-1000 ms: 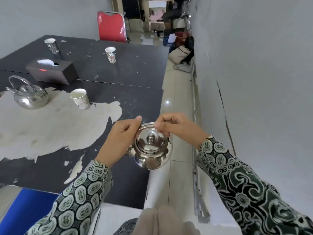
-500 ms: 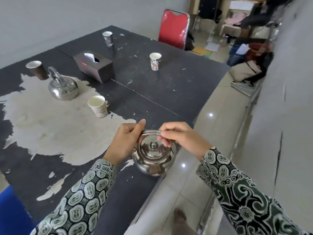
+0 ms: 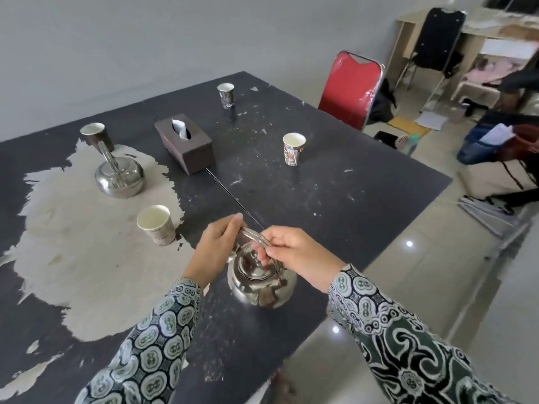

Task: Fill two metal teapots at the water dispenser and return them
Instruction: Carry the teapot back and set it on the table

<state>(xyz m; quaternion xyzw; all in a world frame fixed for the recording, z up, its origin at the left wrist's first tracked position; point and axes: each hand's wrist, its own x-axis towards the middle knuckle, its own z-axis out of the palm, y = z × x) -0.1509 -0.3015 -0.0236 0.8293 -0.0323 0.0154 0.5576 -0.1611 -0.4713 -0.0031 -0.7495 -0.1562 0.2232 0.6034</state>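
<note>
A shiny metal teapot [image 3: 262, 282] with its lid on is over the near right part of the black table [image 3: 335, 193]; whether it touches the top I cannot tell. My left hand [image 3: 214, 252] grips the left end of its raised wire handle. My right hand [image 3: 294, 255] pinches the handle from the right, above the lid. A second metal teapot [image 3: 119, 174] stands upright on the worn pale patch at the far left, handle up, with no hand on it.
Several paper cups stand on the table, one [image 3: 157, 224] just left of my hands. A dark tissue box [image 3: 186, 142] sits mid-table. A red chair [image 3: 350, 88] stands at the far end. Bags and papers [image 3: 495, 147] lie on the tiled floor to the right.
The view has swung left from the wall toward the table. The held teapot has moved from beyond the table's edge to over its top; both hands keep their grip on the handle.
</note>
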